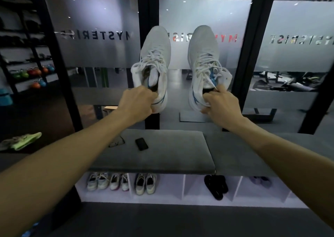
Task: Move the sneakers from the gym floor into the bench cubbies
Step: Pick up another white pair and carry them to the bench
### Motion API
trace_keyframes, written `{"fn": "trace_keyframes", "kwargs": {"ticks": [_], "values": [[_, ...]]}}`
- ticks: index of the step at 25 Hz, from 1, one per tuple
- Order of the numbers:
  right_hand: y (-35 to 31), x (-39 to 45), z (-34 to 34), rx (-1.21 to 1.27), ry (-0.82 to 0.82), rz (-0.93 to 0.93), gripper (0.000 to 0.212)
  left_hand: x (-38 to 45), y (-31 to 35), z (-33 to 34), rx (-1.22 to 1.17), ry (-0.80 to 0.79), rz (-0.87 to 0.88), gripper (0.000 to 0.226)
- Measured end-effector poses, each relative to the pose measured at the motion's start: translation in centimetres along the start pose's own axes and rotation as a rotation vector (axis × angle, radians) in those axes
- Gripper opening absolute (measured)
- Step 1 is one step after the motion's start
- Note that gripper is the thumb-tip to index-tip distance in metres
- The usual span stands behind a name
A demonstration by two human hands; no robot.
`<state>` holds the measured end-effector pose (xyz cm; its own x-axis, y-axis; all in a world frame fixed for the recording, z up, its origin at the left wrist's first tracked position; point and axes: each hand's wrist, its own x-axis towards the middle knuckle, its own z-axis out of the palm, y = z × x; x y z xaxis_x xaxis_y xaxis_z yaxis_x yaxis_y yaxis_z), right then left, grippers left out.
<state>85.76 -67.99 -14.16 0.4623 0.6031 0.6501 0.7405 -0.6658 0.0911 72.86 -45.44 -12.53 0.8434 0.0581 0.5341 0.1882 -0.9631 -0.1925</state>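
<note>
Because each shoe is pinched at the heel collar, we can carry the pair with toes pointing away from us and the soles kept off the bench. Our left hand (137,101) curls round the back of the left sneaker (153,59), fingers hooked inside the opening; our right hand (219,101) grips the heel of the right sneaker (204,59) in the same way, with a lace end caught near the thumb. Both white sneakers stick out beyond our hands, held up in front of the frosted glass wall (97,31), high above the grey bench cushion (162,155) and well apart from the cubbies (182,184) under it.

We judge this grip suits sliding them in toe first. Several compartments already hold pairs: pale sneakers (108,181) on the left, black sandals (216,186) further right. The compartment between those looks free, and seems the likely spot. A phone (141,143) and glasses (117,142) lie on the cushion, and a green shoe (23,141) sits off to the left.
</note>
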Motion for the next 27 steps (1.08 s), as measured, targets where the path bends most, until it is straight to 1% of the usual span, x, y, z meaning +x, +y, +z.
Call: {"fn": "trace_keyframes", "kwargs": {"ticks": [2,5,9,12,14,16,18,20,23,27], "values": [[0.1,0.7,2.7,0.035,0.001,0.006,0.020,0.8,-0.4,2.5,0.013,-0.012,-0.006,0.013],[1.8,2.6,9.7,0.032,0.006,-0.027,0.019,3.5,-0.5,8.9,0.020,-0.028,-0.029,0.013],[5.4,4.9,21.9,0.017,0.021,-0.074,0.018,7.7,-0.6,20.3,0.044,-0.041,-0.051,0.009],[6.9,5.3,30.9,0.027,0.069,-0.103,0.024,8.8,-0.4,29.3,0.069,-0.045,-0.050,0.010],[7.1,4.4,37.0,0.035,0.086,-0.113,0.024,8.4,-0.2,34.9,0.074,-0.051,-0.054,0.014],[6.7,2.3,42.4,0.041,0.098,-0.121,0.023,6.9,0.0,40.1,0.068,-0.034,-0.057,0.019],[6.1,-0.2,46.2,0.050,0.108,-0.113,0.023,4.9,0.3,44.1,0.035,-0.033,-0.057,0.021],[4.6,-3.7,49.6,0.031,0.091,-0.118,0.030,1.6,1.0,47.7,0.026,-0.074,-0.067,0.013],[1.7,-9.2,54.1,0.014,0.072,-0.132,0.041,-3.9,1.4,53.1,0.006,-0.088,-0.068,0.015],[-1.9,-16.5,60.3,0.052,0.005,-0.118,0.038,-12.1,1.9,59.3,-0.077,-0.155,-0.063,0.011]]}}
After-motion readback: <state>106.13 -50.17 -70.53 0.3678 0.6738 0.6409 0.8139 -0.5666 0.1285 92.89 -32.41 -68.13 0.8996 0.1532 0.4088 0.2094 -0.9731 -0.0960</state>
